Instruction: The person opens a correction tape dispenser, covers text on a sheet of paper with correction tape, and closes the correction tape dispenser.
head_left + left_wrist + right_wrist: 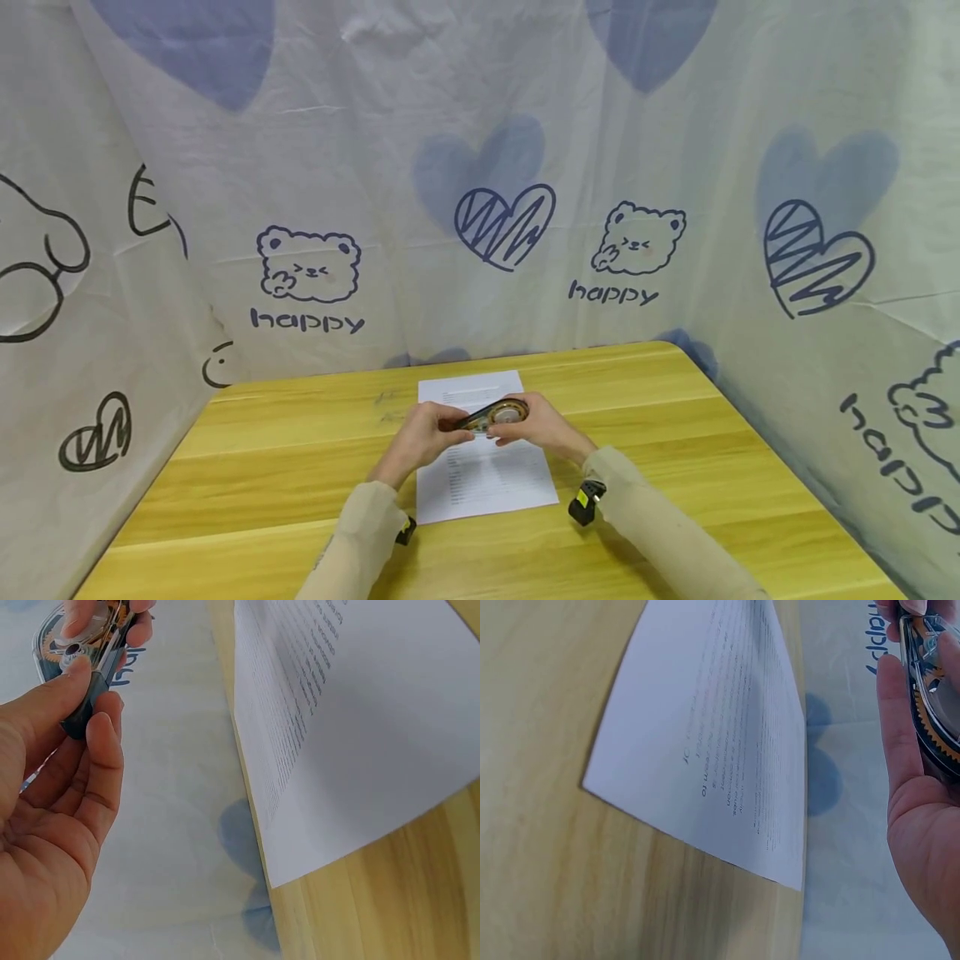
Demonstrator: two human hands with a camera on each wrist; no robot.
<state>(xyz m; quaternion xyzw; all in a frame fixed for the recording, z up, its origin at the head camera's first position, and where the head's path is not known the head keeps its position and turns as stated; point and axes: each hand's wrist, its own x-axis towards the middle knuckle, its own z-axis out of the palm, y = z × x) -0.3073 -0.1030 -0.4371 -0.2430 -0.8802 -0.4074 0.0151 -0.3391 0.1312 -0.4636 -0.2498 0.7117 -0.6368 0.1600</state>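
Both hands hold a correction tape dispenser (507,413) with a clear case, dark edges and orange gear wheels inside, raised above a printed sheet of paper (491,487). At its narrow end, the left hand (422,435) pinches it between thumb and fingers. The right hand (546,427) grips the wide, round end, thumb on the near face and fingers behind. In the left wrist view, the dark narrow part of the dispenser (91,705) lies between left thumb and fingers. Toothed orange wheels of the dispenser (930,720) show close up in the right wrist view.
The paper lies flat on a yellow wood-grain table (285,467). White cloth curtains (405,200) with hearts and bear drawings hang along the table's back and sides. A black strapped device (585,502) sits on the right wrist, another (406,531) on the left.
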